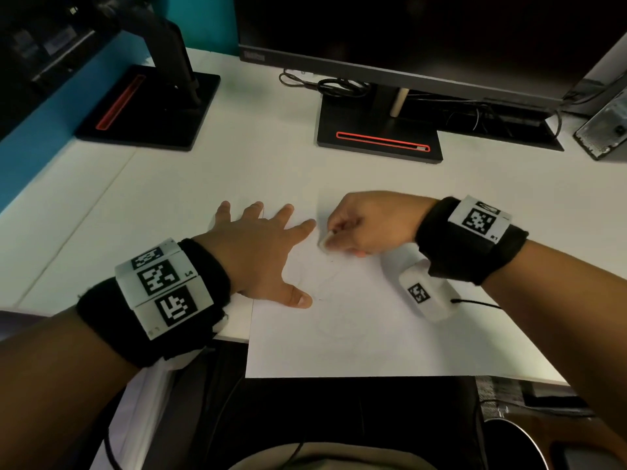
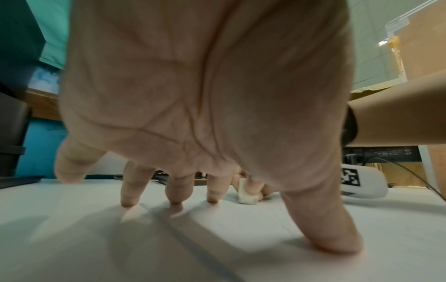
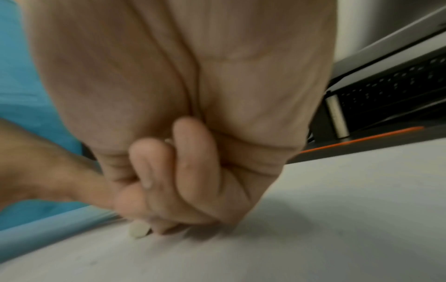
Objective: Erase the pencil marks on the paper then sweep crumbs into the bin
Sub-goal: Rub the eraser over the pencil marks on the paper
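A white sheet of paper (image 1: 366,334) lies at the desk's front edge, with faint pencil marks (image 1: 325,293) near its middle. My left hand (image 1: 258,252) lies flat with fingers spread, pressing the paper's left upper part; its fingertips (image 2: 129,202) touch the sheet. My right hand (image 1: 366,225) is curled and pinches a small white eraser (image 1: 326,239), whose end touches the paper just right of my left index finger. The eraser (image 2: 246,194) shows beyond my left fingers, and the eraser (image 3: 138,230) peeks out under my right fingers.
Two black monitor stands with red slots (image 1: 380,140) (image 1: 149,106) sit at the back of the white desk (image 1: 169,184), with cables (image 1: 332,84) behind. A grey device (image 1: 604,130) stands far right. A round metal rim (image 1: 519,439) shows below the desk at right.
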Demonstrator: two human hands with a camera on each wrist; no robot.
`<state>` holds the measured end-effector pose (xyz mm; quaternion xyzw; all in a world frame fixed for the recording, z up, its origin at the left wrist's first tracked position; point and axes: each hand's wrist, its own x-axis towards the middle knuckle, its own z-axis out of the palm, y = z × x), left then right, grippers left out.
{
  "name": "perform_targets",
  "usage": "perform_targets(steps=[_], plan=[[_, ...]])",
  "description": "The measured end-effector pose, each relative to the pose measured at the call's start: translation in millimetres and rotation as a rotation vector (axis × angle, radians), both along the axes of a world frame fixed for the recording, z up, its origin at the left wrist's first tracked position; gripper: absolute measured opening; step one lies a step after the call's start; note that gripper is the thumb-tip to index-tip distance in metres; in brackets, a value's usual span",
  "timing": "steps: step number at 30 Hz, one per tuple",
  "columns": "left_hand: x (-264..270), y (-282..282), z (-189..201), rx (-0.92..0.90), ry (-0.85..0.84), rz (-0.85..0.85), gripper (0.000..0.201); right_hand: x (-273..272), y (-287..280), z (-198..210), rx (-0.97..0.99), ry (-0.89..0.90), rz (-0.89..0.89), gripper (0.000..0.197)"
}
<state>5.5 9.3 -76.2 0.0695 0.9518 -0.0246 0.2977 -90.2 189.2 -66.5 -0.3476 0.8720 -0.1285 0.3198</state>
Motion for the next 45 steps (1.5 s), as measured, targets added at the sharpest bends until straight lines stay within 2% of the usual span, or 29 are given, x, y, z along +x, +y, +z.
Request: perform_targets(steps=[2, 5, 7, 9, 11, 13, 15, 17, 19, 23, 27, 30, 33, 35, 38, 40, 43, 45], plan=[[-0.2, 0.8, 0.5, 0.0, 0.002, 0.002, 0.116, -0.4, -0.1, 0.6, -0.029, 0.08, 0.004, 0.033], [-1.0, 1.7, 1.3, -0.012, -0.001, -0.001, 0.117, 13.8, 1.4, -2.8, -0.011, 0.025, 0.083, 0.034], [-0.8, 2.4, 2.3, -0.016, -0.004, 0.002, 0.117, 10.0, 6.6, -1.5, 0.018, -0.011, 0.048, 0.035], [-1.4, 3.8, 3.4, -0.021, -0.001, 0.0, 0.117, 2.0, 9.3, 1.2, -0.006, 0.057, -0.011, 0.036], [-2.0, 5.3, 4.2, -0.031, -0.003, -0.002, 0.117, 5.7, 8.0, -0.6, -0.045, 0.104, 0.014, 0.035], [-2.6, 6.7, 3.9, -0.039, -0.004, -0.005, 0.117, 14.4, 9.9, -3.9, -0.023, 0.067, 0.076, 0.035], [-3.2, 7.3, 3.9, -0.043, -0.002, -0.004, 0.117, 11.5, 17.6, -2.5, 0.008, 0.018, 0.056, 0.037], [-3.1, 7.9, 4.3, -0.043, -0.002, -0.002, 0.117, 1.8, 22.5, 0.1, -0.001, 0.075, -0.009, 0.037], [-3.4, 8.2, 4.8, -0.049, -0.004, 0.002, 0.117, 3.6, 20.8, -1.5, -0.04, 0.125, 0.001, 0.036], [-3.2, 9.7, 4.0, -0.069, 0.005, -0.007, 0.117, 15.3, 22.3, -5.5, -0.009, 0.039, 0.058, 0.038], [-4.4, 11.5, 4.3, -0.061, 0.006, -0.01, 0.112, 10.5, 24.6, -2.8, -0.041, 0.118, 0.006, 0.036], [-5.7, 12.5, 3.3, -0.053, 0.004, -0.026, 0.105, 26.2, 23.2, -6.0, -0.009, 0.036, 0.091, 0.035], [-7.4, 14.7, 4.2, -0.054, -0.021, -0.024, 0.103, 15.4, 29.5, -2.1, -0.003, 0.063, 0.028, 0.035], [-8.1, 16.3, 6.6, -0.067, -0.051, -0.018, 0.105, 13.1, 28.4, -2.4, -0.033, 0.101, 0.001, 0.033], [-6.8, 19.6, 8.6, -0.089, -0.101, -0.014, 0.116, 28.2, 24.4, -6.7, -0.031, 0.038, 0.092, 0.033], [-5.3, 19.7, 8.6, -0.09, -0.114, -0.011, 0.122, 25.8, 27.4, -5.0, -0.006, 0.013, 0.081, 0.034], [-4.4, 19.7, 8.1, -0.079, -0.121, -0.003, 0.124, 17.9, 28.5, -1.7, -0.034, 0.087, 0.028, 0.032], [-4.8, 19.7, 7.4, -0.077, -0.12, -0.003, 0.124, 27.3, 24.7, -4.2, -0.063, 0.066, 0.075, 0.03]])
